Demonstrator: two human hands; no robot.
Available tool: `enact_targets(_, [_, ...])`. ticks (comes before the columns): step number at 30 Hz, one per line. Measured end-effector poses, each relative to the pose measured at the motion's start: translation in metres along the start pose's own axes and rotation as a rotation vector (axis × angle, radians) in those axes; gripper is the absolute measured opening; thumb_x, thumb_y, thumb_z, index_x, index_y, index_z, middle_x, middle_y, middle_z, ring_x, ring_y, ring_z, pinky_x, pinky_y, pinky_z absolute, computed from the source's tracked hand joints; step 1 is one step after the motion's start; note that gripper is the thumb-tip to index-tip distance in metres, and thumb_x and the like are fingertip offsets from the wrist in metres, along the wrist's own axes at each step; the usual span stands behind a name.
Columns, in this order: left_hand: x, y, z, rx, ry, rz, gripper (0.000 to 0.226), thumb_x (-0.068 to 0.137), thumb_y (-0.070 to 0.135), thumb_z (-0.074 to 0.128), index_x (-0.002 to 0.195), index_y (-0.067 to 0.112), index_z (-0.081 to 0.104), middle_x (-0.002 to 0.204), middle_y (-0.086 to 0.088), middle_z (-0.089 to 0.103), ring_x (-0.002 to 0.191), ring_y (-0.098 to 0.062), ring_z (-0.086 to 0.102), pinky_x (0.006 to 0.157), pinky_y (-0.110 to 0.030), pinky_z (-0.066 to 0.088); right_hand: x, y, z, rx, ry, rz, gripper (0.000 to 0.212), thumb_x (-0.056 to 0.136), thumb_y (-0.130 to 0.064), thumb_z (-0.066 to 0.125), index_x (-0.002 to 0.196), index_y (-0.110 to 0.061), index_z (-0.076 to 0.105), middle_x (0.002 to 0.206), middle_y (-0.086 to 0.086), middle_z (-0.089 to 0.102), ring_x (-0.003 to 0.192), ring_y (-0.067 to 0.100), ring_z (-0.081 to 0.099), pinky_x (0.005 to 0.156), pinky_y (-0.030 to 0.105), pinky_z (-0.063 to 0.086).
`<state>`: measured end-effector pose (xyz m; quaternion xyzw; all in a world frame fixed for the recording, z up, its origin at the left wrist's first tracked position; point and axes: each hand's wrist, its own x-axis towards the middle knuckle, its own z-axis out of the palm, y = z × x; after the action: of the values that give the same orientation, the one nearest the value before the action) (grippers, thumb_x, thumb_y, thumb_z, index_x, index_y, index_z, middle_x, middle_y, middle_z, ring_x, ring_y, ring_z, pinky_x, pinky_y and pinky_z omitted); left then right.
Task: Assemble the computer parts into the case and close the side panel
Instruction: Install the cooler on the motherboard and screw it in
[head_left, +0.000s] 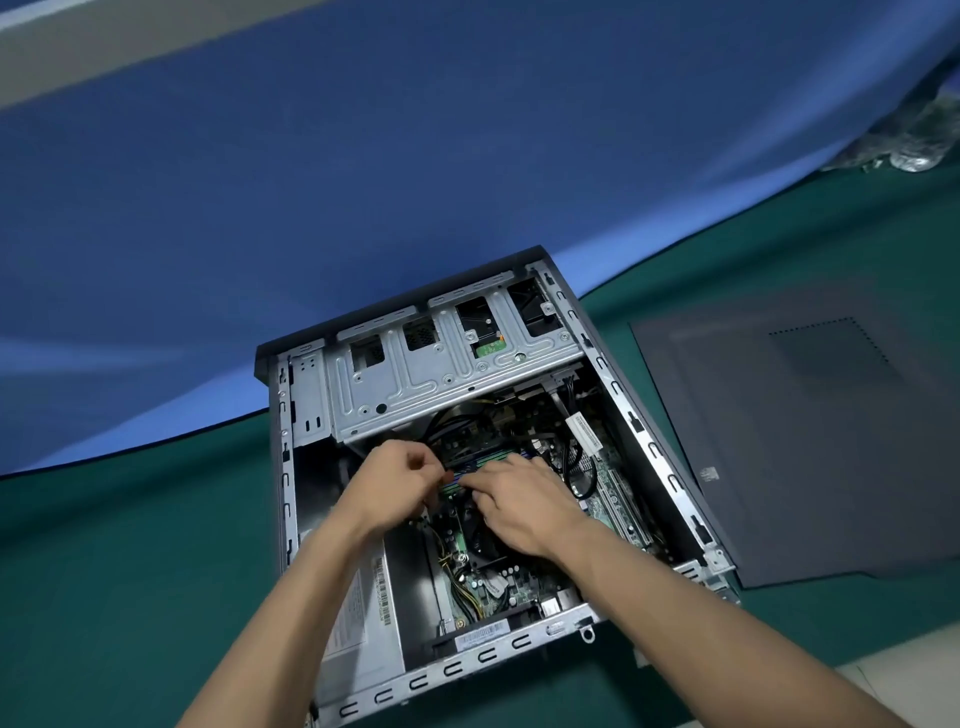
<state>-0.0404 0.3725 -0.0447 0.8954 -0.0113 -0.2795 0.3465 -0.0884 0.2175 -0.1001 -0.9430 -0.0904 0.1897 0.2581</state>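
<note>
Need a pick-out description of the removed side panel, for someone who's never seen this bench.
Start at the open computer case on the green mat. Look just right of it: the side panel lies flat on the mat, apart from the case. It is a plain dark grey sheet with a dotted rectangular vent patch, the only loose flat part.

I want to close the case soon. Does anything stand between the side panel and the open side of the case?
Yes. Both hands, left hand and right hand, reach into the case over the motherboard. The side panel lies flat on the table to its right.

Green table (130, 571) bearing case (670, 467), side panel (805, 441)
</note>
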Motion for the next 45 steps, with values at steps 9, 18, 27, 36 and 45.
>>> enact_targets(9, [-0.002,-0.002,-0.006,-0.306,-0.015,0.004,0.009,0.086,0.001,0.063,0.08,0.001,0.07,0.064,-0.01,0.068,0.048,-0.016,0.058,0.055,-0.03,0.053,-0.002,-0.001,-0.002,0.003,-0.016,0.014,0.042,0.099,-0.026,0.033,0.139,-0.029,0.045,0.138,-0.006,0.05,0.128,0.017,0.038,0.112,0.039,0.022])
enact_targets(18, [0.002,-0.005,-0.004,-0.315,-0.051,-0.039,0.006,0.088,0.003,0.062,0.085,0.0,0.067,0.063,-0.009,0.068,0.042,-0.017,0.054,0.051,-0.03,0.044,-0.004,-0.003,-0.003,-0.012,-0.021,0.009,0.042,0.099,-0.032,0.03,0.138,-0.028,0.046,0.138,-0.005,0.051,0.124,0.019,0.039,0.107,0.039,0.026])
enact_targets(27, [0.002,-0.01,0.006,-0.022,0.103,0.023,0.017,0.086,0.022,0.067,0.076,0.013,0.058,0.059,-0.003,0.068,0.039,-0.019,0.055,0.049,-0.026,0.045,-0.003,-0.002,-0.002,-0.022,-0.025,0.015,0.049,0.092,-0.046,0.04,0.139,-0.029,0.045,0.139,-0.005,0.05,0.128,0.02,0.037,0.11,0.041,0.023])
enact_targets(36, [0.006,-0.013,0.003,-0.178,0.146,-0.072,0.025,0.096,0.024,0.052,0.077,0.013,0.064,0.065,-0.002,0.071,0.047,-0.023,0.061,0.07,-0.048,0.055,-0.003,-0.003,-0.004,0.004,-0.044,0.033,0.051,0.091,-0.044,0.044,0.14,-0.03,0.043,0.142,-0.006,0.047,0.131,0.018,0.035,0.114,0.041,0.021])
enact_targets(45, [0.001,-0.009,0.005,-0.127,0.176,-0.054,0.013,0.095,0.023,0.053,0.087,0.015,0.048,0.066,0.004,0.071,0.049,-0.021,0.066,0.061,-0.04,0.055,-0.004,-0.003,-0.005,0.039,-0.037,0.028,0.053,0.087,-0.046,0.045,0.138,-0.029,0.046,0.136,-0.007,0.051,0.125,0.017,0.039,0.112,0.04,0.025])
